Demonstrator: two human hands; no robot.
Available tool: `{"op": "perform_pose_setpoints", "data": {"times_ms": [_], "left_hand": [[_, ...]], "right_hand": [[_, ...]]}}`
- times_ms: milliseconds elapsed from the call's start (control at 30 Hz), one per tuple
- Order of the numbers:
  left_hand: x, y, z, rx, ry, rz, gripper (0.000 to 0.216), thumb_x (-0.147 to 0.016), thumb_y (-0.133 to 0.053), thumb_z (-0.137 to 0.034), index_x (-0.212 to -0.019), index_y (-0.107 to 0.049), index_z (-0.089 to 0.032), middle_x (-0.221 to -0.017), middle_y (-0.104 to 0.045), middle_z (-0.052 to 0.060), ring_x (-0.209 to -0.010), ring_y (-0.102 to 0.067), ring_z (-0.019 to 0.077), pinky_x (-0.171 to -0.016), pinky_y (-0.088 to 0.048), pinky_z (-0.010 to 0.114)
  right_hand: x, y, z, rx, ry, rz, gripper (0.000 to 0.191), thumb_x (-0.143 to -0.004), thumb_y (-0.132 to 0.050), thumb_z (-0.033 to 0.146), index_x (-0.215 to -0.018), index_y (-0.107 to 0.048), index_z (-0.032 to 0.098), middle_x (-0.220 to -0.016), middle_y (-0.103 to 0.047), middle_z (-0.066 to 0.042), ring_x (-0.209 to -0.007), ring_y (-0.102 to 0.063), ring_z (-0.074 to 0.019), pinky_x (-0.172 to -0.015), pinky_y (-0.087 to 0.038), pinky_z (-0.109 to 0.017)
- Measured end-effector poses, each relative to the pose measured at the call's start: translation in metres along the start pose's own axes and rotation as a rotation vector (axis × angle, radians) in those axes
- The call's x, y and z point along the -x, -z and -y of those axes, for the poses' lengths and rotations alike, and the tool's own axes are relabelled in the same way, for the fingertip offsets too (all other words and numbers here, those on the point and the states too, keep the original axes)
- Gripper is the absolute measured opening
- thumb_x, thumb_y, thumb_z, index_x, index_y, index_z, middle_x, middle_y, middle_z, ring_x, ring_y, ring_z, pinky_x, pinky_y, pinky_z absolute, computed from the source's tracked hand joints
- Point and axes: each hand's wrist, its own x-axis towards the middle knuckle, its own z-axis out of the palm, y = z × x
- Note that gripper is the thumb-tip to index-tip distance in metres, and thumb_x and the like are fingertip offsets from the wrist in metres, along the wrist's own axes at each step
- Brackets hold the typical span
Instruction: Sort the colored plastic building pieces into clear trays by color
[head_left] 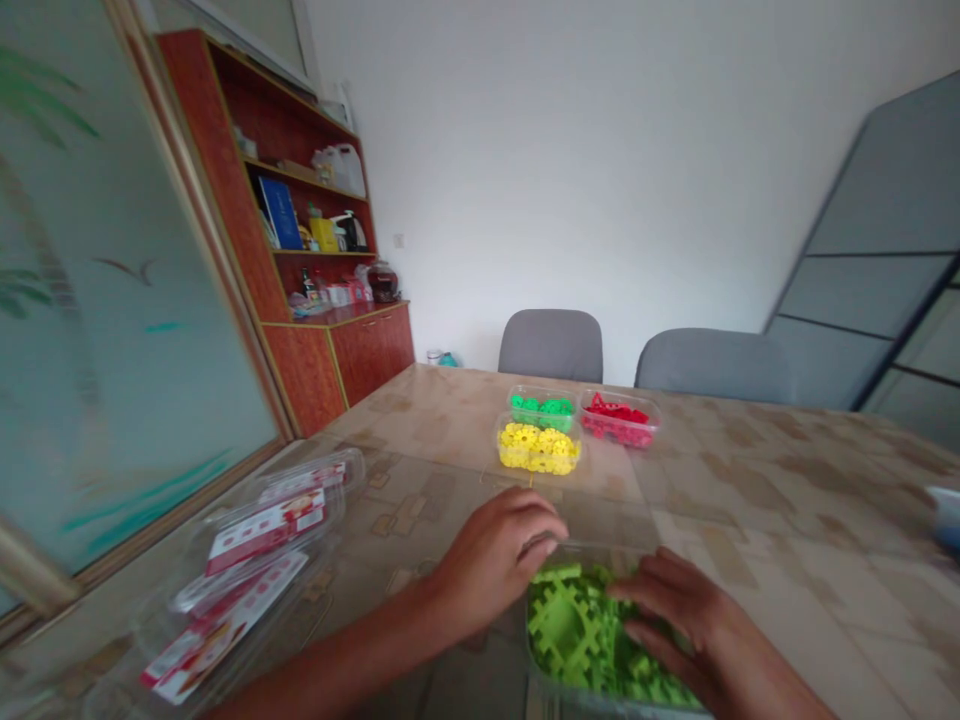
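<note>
A clear plastic container (pixel 534 668) of light green notched toy pieces (pixel 559 625) stands close in front of me on the table. At its far left corner, my left hand (pixel 506 545) has its fingers curled and closed over the rim. My right hand (pixel 679 615) is over the right side of the same container. Its fingers dip in among the green pieces, thumb and forefinger apart, with no piece visibly gripped. The hand hides part of the pieces on that side.
Farther back stand clear containers of green pieces (pixel 541 408), yellow pieces (pixel 538 448) and red pieces (pixel 619 418). Clear plastic lids with red and white labels (pixel 266 530) lie stacked at the left. Beyond the table (pixel 431 455) are two grey chairs (pixel 551 340) and a wooden cabinet (pixel 367 350).
</note>
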Motion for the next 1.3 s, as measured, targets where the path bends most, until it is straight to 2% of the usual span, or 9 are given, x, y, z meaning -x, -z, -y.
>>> {"op": "perform_pose_setpoints", "data": {"times_ms": [133,233,400,633,800,933,1000,1100,1300], "left_hand": [[0.001,0.001,0.008,0.052,0.019,0.062,0.010,-0.080,-0.068,-0.010,-0.085,-0.068,-0.019,-0.091,-0.064,0.001,-0.090,-0.059,0.0164,-0.081,-0.043,0.026],[0.003,-0.007,0.008,0.044,0.038,0.109,0.009,-0.078,-0.072,-0.009,-0.079,-0.068,-0.018,-0.087,-0.062,0.000,-0.086,-0.059,0.0153,-0.077,-0.042,0.024],[0.004,-0.015,0.003,-0.026,0.046,0.105,0.009,-0.080,-0.070,-0.009,-0.077,-0.067,-0.017,-0.079,-0.061,-0.001,-0.080,-0.058,0.0148,-0.073,-0.041,0.024],[0.000,0.005,0.004,0.009,0.008,0.044,0.009,-0.089,-0.061,-0.018,-0.083,-0.067,-0.018,-0.086,-0.063,0.001,-0.086,-0.059,0.0156,-0.077,-0.042,0.024],[-0.003,0.018,0.002,0.005,-0.014,0.021,0.010,-0.090,-0.058,-0.016,-0.084,-0.066,-0.018,-0.087,-0.064,0.001,-0.086,-0.059,0.0151,-0.079,-0.043,0.025],[-0.003,0.019,-0.002,-0.007,-0.054,0.079,0.010,-0.089,-0.058,-0.013,-0.086,-0.066,-0.017,-0.091,-0.066,0.002,-0.088,-0.060,0.0148,-0.081,-0.043,0.024],[-0.003,0.021,-0.003,-0.015,-0.075,0.100,0.010,-0.089,-0.058,-0.011,-0.087,-0.066,-0.017,-0.095,-0.066,0.002,-0.090,-0.060,0.0147,-0.083,-0.043,0.025],[-0.004,0.027,-0.003,-0.039,-0.091,0.115,0.011,-0.089,-0.057,-0.010,-0.090,-0.066,-0.018,-0.098,-0.066,0.002,-0.092,-0.060,0.0151,-0.085,-0.043,0.026],[-0.007,0.035,-0.003,-0.089,-0.113,0.152,0.011,-0.091,-0.055,-0.014,-0.092,-0.065,-0.019,-0.099,-0.066,0.003,-0.096,-0.059,0.0170,-0.087,-0.044,0.029]], "right_hand": [[-0.001,0.001,0.004,-0.022,-0.052,-0.069,0.013,-0.093,-0.050,0.020,-0.084,-0.059,0.022,-0.077,-0.061,-0.002,-0.074,-0.060,-0.0179,-0.063,-0.046,-0.028],[-0.001,0.001,0.010,-0.039,-0.061,-0.121,0.013,-0.093,-0.048,0.019,-0.085,-0.059,0.022,-0.076,-0.061,-0.002,-0.072,-0.061,-0.0171,-0.062,-0.046,-0.027],[-0.002,0.000,0.017,-0.041,-0.011,-0.075,0.013,-0.092,-0.050,0.018,-0.085,-0.061,0.023,-0.076,-0.063,-0.002,-0.074,-0.061,-0.0176,-0.063,-0.047,-0.027],[0.000,0.012,0.013,-0.098,-0.053,-0.221,0.013,-0.096,-0.047,0.024,-0.093,-0.060,0.024,-0.081,-0.062,-0.003,-0.079,-0.060,-0.0182,-0.069,-0.048,-0.028],[-0.002,-0.001,0.013,-0.046,0.020,-0.027,0.012,-0.092,-0.054,0.022,-0.098,-0.063,0.026,-0.085,-0.063,-0.003,-0.083,-0.061,-0.0198,-0.072,-0.049,-0.030],[-0.002,0.003,0.013,-0.122,-0.062,-0.065,0.016,-0.095,-0.048,0.023,-0.104,-0.061,0.025,-0.091,-0.065,-0.004,-0.086,-0.062,-0.0189,-0.074,-0.050,-0.030],[-0.001,0.013,0.013,-0.154,-0.086,-0.059,0.014,-0.095,-0.049,0.024,-0.098,-0.062,0.024,-0.087,-0.065,-0.004,-0.081,-0.062,-0.0176,-0.070,-0.050,-0.028],[0.000,0.025,0.013,-0.151,-0.042,0.067,0.009,-0.088,-0.058,0.022,-0.080,-0.063,0.022,-0.073,-0.064,-0.001,-0.069,-0.061,-0.0156,-0.061,-0.047,-0.026],[0.002,0.015,0.011,-0.144,0.002,0.140,0.012,-0.078,-0.066,0.012,-0.071,-0.061,0.019,-0.073,-0.066,0.000,-0.069,-0.060,-0.0146,-0.063,-0.046,-0.025]]}}
